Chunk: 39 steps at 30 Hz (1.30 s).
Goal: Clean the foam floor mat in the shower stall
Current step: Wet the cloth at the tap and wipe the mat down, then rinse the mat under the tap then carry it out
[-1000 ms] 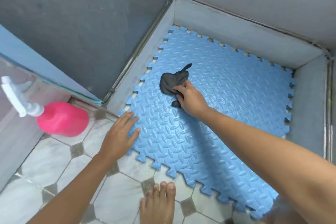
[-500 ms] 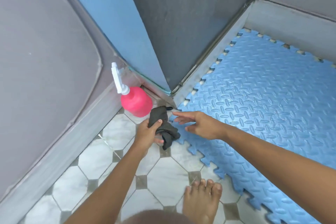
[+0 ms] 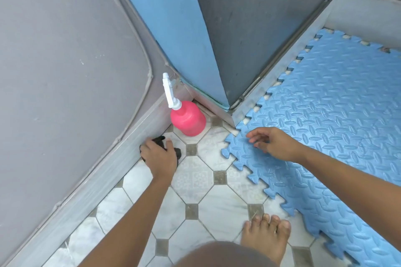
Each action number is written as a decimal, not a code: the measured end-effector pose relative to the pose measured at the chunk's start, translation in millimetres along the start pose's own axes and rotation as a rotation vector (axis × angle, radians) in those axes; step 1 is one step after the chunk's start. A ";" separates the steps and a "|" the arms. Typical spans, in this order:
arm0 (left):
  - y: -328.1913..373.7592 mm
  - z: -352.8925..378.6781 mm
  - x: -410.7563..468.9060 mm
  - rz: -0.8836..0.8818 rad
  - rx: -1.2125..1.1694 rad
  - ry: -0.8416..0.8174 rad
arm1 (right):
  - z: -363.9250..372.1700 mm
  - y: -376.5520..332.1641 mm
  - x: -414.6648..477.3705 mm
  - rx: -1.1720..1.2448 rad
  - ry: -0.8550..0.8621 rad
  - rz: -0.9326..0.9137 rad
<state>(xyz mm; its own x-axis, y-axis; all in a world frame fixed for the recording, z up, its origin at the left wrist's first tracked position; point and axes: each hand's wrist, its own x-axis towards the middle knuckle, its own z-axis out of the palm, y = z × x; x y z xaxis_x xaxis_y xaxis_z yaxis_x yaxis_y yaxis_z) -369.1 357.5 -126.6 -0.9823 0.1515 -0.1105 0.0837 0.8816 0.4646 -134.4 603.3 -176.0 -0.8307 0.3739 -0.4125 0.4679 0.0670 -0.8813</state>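
The blue foam floor mat [image 3: 329, 115] with a ridged pattern and jigsaw edges fills the shower stall at the right. My left hand [image 3: 159, 155] presses a dark cloth [image 3: 178, 152] down on the tiled floor beside the grey wall base, left of the mat. Most of the cloth is hidden under the hand. My right hand [image 3: 273, 142] hovers over the mat's near left corner, fingers apart and holding nothing.
A pink spray bottle [image 3: 187, 120] with a white trigger stands in the corner just beyond my left hand. A blue and dark grey partition [image 3: 206, 34] rises behind it. My bare foot [image 3: 265, 240] rests on the white tiles [image 3: 195, 182] by the mat's edge.
The cloth went from my right hand on the mat to my left hand, which carried it left and down onto the tiles by the wall. My right hand stayed over the mat's corner.
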 end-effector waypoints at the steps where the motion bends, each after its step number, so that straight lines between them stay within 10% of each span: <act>1: 6.5 3.4 -8.6 0.138 0.066 0.001 | -1.7 -0.8 -1.7 -0.010 0.009 0.005; 4: 28.9 29.2 -27.9 0.403 0.060 -0.303 | -9.5 -4.5 -8.8 -0.051 0.043 0.006; 8: 69.5 69.5 -49.0 0.312 0.015 -0.700 | -25.9 -6.5 -20.4 -0.085 0.084 0.035; 15: 109.5 75.5 -57.4 0.052 -0.093 -0.811 | -59.5 -14.3 -53.6 -0.106 0.193 0.079; 31: 262.5 -60.3 -92.0 0.227 -0.346 -1.194 | -128.6 -119.8 -114.1 -0.094 0.485 -0.088; 39: 355.3 -73.0 -112.5 0.545 -0.034 -1.001 | -179.5 -163.3 -145.0 -0.183 0.561 -0.133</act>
<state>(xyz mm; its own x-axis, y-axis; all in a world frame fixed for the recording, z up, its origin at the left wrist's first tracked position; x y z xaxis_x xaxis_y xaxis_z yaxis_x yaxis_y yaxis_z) -241.1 621.0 115.0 -0.2405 0.8128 -0.5306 0.4385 0.5787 0.6876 -36.1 704.2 69.2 -0.6227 0.7790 -0.0733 0.4566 0.2857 -0.8426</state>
